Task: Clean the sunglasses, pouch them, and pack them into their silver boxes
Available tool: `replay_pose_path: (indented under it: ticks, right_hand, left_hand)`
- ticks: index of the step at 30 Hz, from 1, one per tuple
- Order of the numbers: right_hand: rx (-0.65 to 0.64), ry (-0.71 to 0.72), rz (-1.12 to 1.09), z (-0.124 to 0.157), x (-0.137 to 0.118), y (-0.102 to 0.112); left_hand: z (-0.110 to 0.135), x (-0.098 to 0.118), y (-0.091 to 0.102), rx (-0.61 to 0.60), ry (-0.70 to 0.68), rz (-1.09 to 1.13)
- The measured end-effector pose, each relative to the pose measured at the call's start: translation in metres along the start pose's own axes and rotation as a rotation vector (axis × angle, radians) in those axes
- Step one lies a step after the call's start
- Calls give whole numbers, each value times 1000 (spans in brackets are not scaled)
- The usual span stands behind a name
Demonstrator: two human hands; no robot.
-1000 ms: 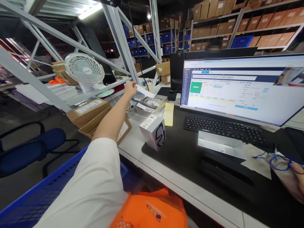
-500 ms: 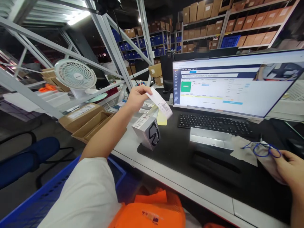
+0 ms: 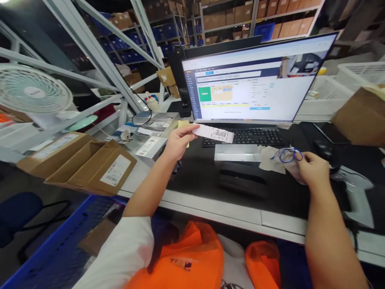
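Observation:
My left hand (image 3: 178, 141) pinches one end of a white printed label strip (image 3: 215, 133), which juts out to the right over the near side of the keyboard (image 3: 255, 137). At the right, my right hand (image 3: 314, 167) grips a grey cloth pouch (image 3: 272, 159) with a blue drawstring (image 3: 286, 155). The pouch lies partly on the desk. Beside it are an open silver box tray (image 3: 237, 153) and a dark elongated case (image 3: 242, 179). A silver box (image 3: 147, 149) with a printed label stands behind my left wrist, partly hidden by it.
A monitor (image 3: 234, 92) stands behind the keyboard. Open cardboard boxes (image 3: 87, 164) sit at the desk's left, near a fan (image 3: 36, 90). A blue crate (image 3: 57, 245) is below left. At the right are a mouse (image 3: 322, 149), a barcode scanner (image 3: 356, 188) and a cardboard box (image 3: 362, 116).
My view has turned right and down. The label strip has swung from hanging down to nearly level, its print now facing me. My right hand still holds the pouch.

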State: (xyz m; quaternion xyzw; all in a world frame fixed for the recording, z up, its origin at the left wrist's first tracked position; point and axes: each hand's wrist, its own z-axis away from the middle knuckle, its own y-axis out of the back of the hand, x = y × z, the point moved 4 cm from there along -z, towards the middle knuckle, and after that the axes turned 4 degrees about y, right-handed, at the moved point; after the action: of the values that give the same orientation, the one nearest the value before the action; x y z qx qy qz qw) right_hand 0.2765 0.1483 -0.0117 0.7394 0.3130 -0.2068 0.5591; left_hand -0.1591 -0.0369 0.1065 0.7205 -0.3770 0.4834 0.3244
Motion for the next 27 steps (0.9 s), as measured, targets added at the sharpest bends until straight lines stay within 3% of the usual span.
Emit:
replay_pose_path:
  ticks: [4,8,12,14,21,24,27]
  right_hand:
    - [33,30,-41,-1,3,-2]
    - [57,47,-70,-1,1,1]
    - [92,26,-75,0,0,5]
    - [106,6,-83,0,1,5]
    - [87,20,-66,-1,7,1]
    - [75,11,-45,-1,3,2]
    - [66,-24,-25,0,2,2]
  left_hand:
    - [-6,-43,-46,-84,150,196]
    - [-7,-67,-80,-130,189,307]
    - [-4,-80,-96,-165,164,-71]
    - [0,-86,-98,-192,147,-265]
    - [19,-93,-99,-277,42,-628]
    - [31,-73,-90,-201,-87,-664]
    - [63,-43,-59,-118,-230,-541]
